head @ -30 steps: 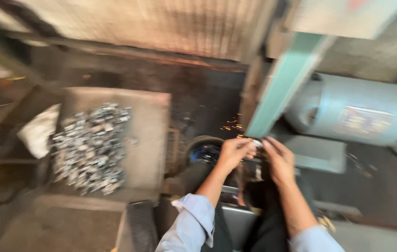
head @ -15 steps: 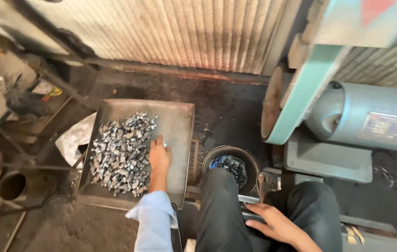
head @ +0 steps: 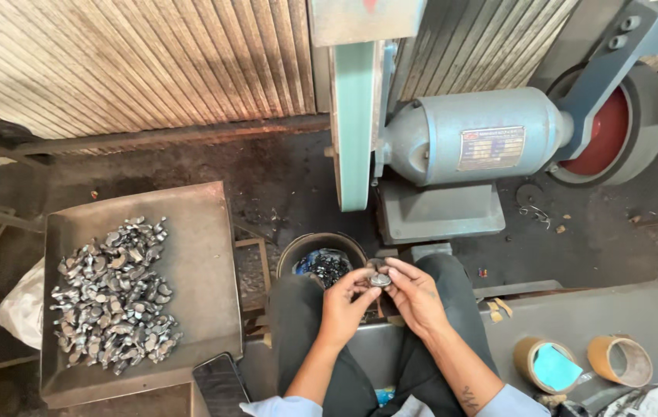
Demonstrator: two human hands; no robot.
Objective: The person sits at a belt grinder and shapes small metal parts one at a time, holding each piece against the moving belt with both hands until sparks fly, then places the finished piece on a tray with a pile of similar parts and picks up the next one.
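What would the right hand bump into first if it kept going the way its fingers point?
The right hand points up-left, so it would likely first meet the small metal piece it pinches with the left hand. Beyond that sits the round bucket, though depth is unclear.

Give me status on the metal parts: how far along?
Done: some dark pieces lie in the round bucket. In hand: left hand and right hand both pinch one small metal part below the belt. Left: a large pile of parts on the tray.
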